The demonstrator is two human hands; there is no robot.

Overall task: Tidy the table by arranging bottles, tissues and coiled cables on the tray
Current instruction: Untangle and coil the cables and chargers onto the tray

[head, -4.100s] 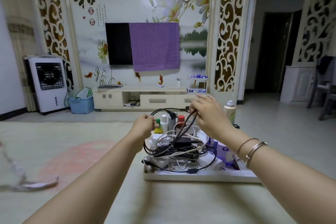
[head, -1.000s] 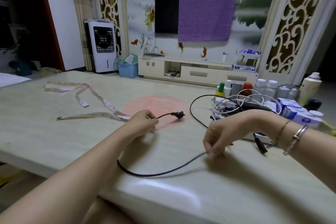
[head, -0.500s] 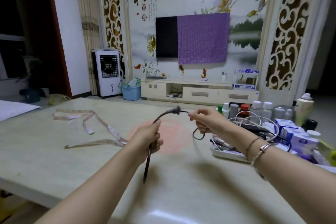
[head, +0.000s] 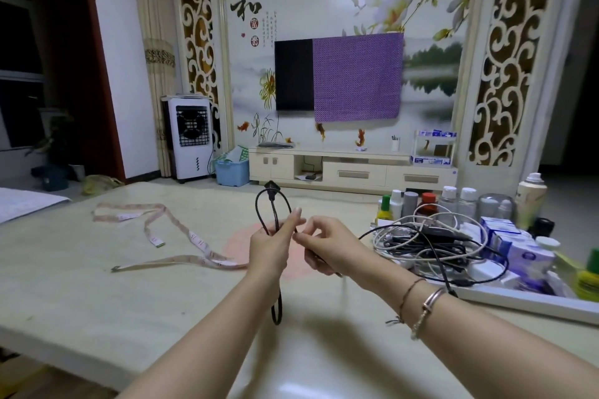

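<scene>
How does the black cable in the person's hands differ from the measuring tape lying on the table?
The black cable is thin, round and dark; the measuring tape is a flat, pale ribbon with printed marks. The cable is held up off the table, folded into loops, gripped by the left hand and pinched by the right hand; the tape lies loose and untouched, sprawled in open bends. Both are long, flexible and off the tray.

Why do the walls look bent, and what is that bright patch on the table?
Head view: the wide-angle lens bows the carved panels near the edges; the bright patch is room light glaring off the glossy table; the hands and black cable are sharp, casting soft shadows; the left doorway stays dark.
</scene>
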